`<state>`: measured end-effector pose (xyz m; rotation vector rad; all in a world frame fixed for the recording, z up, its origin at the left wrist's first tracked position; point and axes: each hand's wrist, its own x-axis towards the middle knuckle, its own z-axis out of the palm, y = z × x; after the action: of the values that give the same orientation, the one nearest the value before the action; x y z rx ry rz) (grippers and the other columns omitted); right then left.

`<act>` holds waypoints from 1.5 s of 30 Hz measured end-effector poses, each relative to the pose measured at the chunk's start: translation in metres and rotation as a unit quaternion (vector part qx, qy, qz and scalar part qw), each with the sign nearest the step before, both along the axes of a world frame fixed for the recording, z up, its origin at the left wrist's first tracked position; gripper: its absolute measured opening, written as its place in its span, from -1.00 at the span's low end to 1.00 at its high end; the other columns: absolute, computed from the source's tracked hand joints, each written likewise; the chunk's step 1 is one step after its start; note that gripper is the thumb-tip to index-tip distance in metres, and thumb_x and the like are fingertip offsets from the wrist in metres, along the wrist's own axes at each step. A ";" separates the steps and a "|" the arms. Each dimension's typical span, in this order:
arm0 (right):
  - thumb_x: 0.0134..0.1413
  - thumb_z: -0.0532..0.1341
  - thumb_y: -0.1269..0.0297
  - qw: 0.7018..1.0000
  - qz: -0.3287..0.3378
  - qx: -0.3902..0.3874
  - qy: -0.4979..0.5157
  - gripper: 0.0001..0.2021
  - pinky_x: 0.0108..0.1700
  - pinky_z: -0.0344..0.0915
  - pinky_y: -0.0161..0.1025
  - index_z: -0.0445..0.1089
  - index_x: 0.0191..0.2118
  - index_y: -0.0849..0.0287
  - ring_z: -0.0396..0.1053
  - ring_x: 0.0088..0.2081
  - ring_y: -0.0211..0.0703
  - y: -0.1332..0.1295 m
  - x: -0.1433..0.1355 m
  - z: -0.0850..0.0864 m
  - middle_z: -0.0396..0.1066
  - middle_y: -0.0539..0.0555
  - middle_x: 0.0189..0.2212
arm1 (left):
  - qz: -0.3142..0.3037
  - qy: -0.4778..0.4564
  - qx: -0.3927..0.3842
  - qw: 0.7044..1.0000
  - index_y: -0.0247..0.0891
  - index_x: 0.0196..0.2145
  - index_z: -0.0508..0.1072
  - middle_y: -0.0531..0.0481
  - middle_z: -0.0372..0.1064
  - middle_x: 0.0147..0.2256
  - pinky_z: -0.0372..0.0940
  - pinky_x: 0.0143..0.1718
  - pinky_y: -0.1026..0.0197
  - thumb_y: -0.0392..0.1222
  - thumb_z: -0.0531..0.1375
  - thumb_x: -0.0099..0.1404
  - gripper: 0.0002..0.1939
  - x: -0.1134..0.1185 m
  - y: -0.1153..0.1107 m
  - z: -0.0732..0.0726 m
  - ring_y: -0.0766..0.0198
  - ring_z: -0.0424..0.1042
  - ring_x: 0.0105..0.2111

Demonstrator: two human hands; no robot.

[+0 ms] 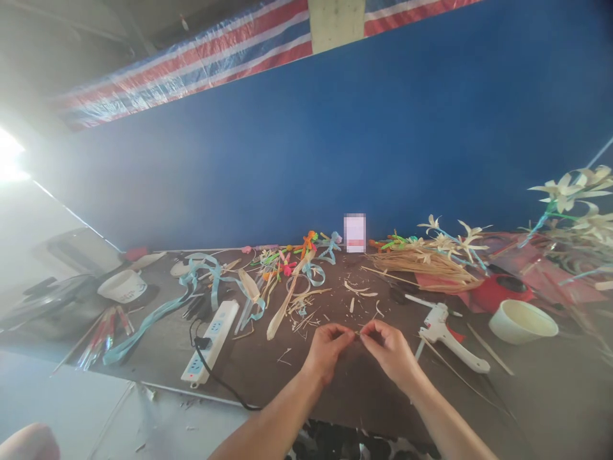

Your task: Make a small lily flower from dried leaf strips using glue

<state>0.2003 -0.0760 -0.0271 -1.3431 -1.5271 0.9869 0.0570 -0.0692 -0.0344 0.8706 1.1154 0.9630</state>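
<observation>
Over the near middle of the dark table [268, 377], my left hand [329, 348] and my right hand [387, 348] come together with thumbs and index fingers pinched. Between the fingertips is something small and brownish, too small to make out. Just beyond the hands, thin straw-coloured scraps [306, 316] and shavings lie scattered. A white glue gun [443, 332] rests on its side to the right of my right hand. Pale dried husk pieces [280, 313] lie ahead and to the left of my left hand.
A white power strip [213, 342] with a black cord lies left. Light blue ribbon [158, 319] and a white tub [122, 286] are farther left. At right stand a cream bowl [523, 321], a red object [500, 292] and husk flowers [565, 191]. Blue sheeting [306, 153] hangs behind.
</observation>
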 end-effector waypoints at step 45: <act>-0.10 0.13 0.22 0.985 0.039 -0.107 0.127 -0.84 -0.53 0.06 -0.40 0.29 -0.54 0.20 0.13 -0.59 -0.34 -0.011 0.005 -0.013 0.19 -0.10 -0.66 | -0.081 0.093 0.141 0.982 -0.26 -0.28 0.36 -0.02 0.36 -0.45 0.22 -0.54 0.32 -0.20 0.21 -0.02 -0.71 -0.007 -0.013 0.006 0.28 0.33 -0.48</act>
<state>0.2055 -0.0867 -0.0403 -1.2530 -1.3177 1.3485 0.0499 -0.0821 -0.0281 1.2849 1.0586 0.9308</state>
